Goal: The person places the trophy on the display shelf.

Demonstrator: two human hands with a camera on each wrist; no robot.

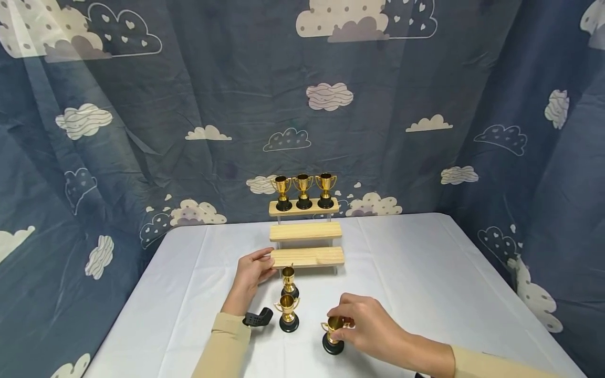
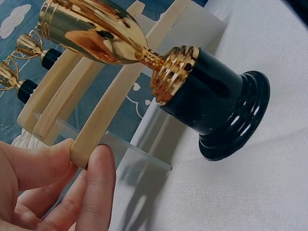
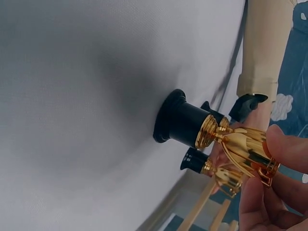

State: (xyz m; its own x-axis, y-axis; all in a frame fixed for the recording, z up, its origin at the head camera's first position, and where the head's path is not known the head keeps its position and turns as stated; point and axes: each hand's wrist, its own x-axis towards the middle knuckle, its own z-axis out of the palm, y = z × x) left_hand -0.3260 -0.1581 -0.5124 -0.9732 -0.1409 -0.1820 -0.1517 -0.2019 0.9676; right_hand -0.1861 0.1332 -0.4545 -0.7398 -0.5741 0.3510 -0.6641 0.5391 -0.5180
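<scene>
My right hand (image 1: 373,325) grips a small gold trophy cup (image 3: 185,124) with a black base around its bowl. The cup is over the front of the table; whether its base touches the cloth I cannot tell. At the left end of the lowest wooden step (image 1: 309,258) of a three-step stand, my left hand (image 1: 248,275) pinches the board between thumb and fingers. Two more trophy cups stand on the cloth beside the left forearm, a front one (image 1: 288,315) and one behind it (image 1: 289,286). The nearer one looms large in the left wrist view.
On the top step (image 1: 309,208) three matching trophy cups (image 1: 303,191) stand in a row. Below it is the middle step (image 1: 305,230). A white cloth covers the table (image 1: 402,262). Behind hangs a dark blue curtain (image 1: 236,79) with cloud prints.
</scene>
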